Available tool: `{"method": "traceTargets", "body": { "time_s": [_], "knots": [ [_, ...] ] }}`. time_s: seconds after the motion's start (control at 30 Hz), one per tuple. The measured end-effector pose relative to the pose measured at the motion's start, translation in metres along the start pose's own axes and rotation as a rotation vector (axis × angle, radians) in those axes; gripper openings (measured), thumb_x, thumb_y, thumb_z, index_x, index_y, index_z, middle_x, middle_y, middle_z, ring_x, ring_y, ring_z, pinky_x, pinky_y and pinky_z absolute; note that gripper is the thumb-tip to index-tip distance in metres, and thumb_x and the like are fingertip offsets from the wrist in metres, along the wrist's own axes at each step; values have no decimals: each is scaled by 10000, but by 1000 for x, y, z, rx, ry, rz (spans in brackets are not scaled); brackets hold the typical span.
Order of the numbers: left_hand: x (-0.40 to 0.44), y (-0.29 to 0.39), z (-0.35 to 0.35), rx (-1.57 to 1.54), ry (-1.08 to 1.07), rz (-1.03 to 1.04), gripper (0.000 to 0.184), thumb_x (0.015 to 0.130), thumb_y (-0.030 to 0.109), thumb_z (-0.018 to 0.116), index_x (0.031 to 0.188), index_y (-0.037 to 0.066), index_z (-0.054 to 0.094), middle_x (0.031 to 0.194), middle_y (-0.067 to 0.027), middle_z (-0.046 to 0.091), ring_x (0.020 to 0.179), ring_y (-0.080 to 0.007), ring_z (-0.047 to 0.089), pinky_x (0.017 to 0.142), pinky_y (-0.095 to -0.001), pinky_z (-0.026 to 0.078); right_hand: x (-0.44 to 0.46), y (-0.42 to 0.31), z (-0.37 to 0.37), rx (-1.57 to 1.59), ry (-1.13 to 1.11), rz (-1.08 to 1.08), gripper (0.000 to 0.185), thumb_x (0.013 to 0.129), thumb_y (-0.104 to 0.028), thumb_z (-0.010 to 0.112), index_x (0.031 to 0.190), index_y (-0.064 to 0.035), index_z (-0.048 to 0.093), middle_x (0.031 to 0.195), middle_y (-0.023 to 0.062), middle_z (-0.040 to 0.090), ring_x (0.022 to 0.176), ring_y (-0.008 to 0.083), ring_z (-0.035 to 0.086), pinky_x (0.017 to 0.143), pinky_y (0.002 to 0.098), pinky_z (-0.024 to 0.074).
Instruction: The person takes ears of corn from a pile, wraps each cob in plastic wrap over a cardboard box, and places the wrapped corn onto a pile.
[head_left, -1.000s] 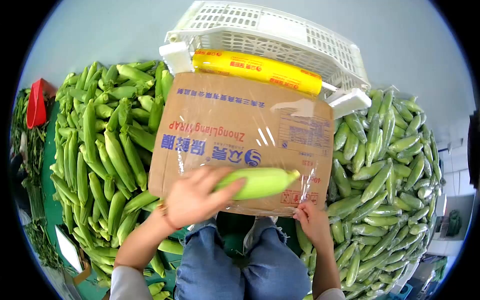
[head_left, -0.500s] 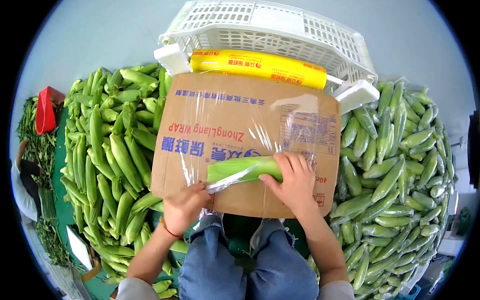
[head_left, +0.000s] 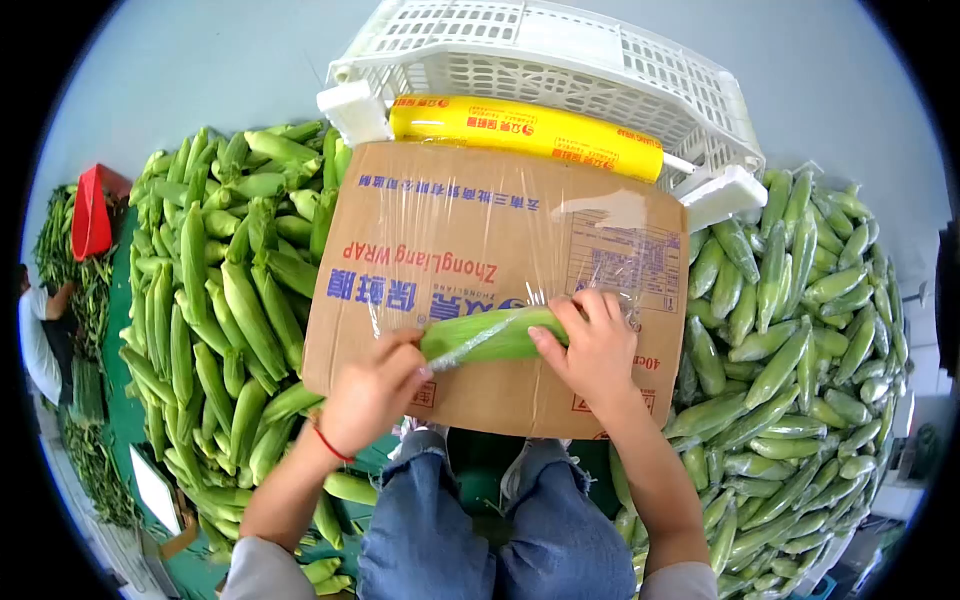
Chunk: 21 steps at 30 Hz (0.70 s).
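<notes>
A green corn ear (head_left: 485,336), partly covered by clear film, lies across the lower part of a brown cardboard box (head_left: 420,220). At its left end, my left hand (head_left: 375,385) has its fingers pinched together on the film and the end of the ear. My right hand (head_left: 592,348) grips the other end, thumb below and fingers above. Clear film stretches over the box from a yellow roll (head_left: 525,132) at its far edge.
Unwrapped corn (head_left: 235,310) is piled at left, film-wrapped corn (head_left: 780,380) at right. A white crate (head_left: 560,50) stands behind the roll. A red scoop-like object (head_left: 90,215) and another person (head_left: 42,335) are at far left.
The corn ear, first under my left hand, is now between both hands with film over it. My right hand has moved from the box's near edge to the ear's right end.
</notes>
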<state>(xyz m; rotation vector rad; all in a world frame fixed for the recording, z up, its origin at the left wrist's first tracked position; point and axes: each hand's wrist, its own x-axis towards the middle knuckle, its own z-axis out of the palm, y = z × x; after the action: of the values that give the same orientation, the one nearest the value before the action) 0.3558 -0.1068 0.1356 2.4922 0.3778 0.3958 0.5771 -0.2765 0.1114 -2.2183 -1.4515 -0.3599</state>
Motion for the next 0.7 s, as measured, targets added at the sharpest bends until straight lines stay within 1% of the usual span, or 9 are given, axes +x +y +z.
{"method": "traceTargets", "body": {
  "time_s": [0.1,0.2,0.3,0.37,0.43,0.5,0.53,0.67,0.7],
  "knots": [
    [44,-13,-34,137,56,229,117,807,118,681,883,75,604,1003,-113,639,804,-311,651,624,-388,537,3,3,-3,10,-25,-41,311,766,-374,718,909,-104,664,865,50,538,816,255,554,630,362,486],
    [94,-24,-21,149,-180,165,86,836,122,623,881,50,608,909,-158,652,801,-320,654,614,-411,537,5,4,-2,63,-3,-54,305,764,-359,723,910,-98,666,879,46,538,823,251,546,628,361,487],
    [105,2,28,476,-290,98,172,847,125,576,992,35,592,880,-171,644,690,-342,660,565,-418,531,7,1,-3,76,-23,-10,308,821,-386,680,860,-82,655,842,84,593,765,294,594,625,400,500],
    [89,32,19,383,-280,-17,201,851,128,558,1032,40,547,880,-175,650,605,-347,649,503,-425,525,11,-8,-15,46,-287,149,345,873,-417,622,901,-73,634,797,125,618,705,340,616,618,431,507],
    [44,44,17,238,-338,-75,379,860,198,583,1188,22,514,1044,-248,633,850,-377,679,673,-455,558,12,-15,-27,69,-504,238,407,917,-466,550,949,-66,615,750,149,626,646,368,629,583,449,515],
    [4,52,24,187,-161,77,586,867,296,599,1340,-9,439,1285,-316,513,1179,-413,551,952,-518,466,4,-24,-33,153,-704,245,497,951,-533,464,1005,-58,598,703,156,616,587,378,633,520,452,524],
    [1,53,22,114,-256,-2,742,874,369,605,1427,-48,336,1446,-289,372,1377,-409,335,1116,-537,272,17,-31,-44,165,-872,300,483,938,-498,507,1096,-45,558,921,175,654,736,361,668,592,441,545],
    [71,7,40,313,-87,37,771,875,367,620,1436,-65,313,1479,-248,353,1389,-385,328,1136,-507,243,23,-26,-43,109,-298,-90,523,826,-439,659,1169,-56,558,1221,131,539,1058,301,578,880,431,471],
    [97,-8,45,358,-17,44,776,877,355,621,1441,-69,298,1488,-243,343,1390,-376,329,1141,-494,241,29,-22,-38,66,-264,-181,543,802,-446,676,1169,-62,564,1186,121,544,1045,300,572,885,435,459]
  ]
}}
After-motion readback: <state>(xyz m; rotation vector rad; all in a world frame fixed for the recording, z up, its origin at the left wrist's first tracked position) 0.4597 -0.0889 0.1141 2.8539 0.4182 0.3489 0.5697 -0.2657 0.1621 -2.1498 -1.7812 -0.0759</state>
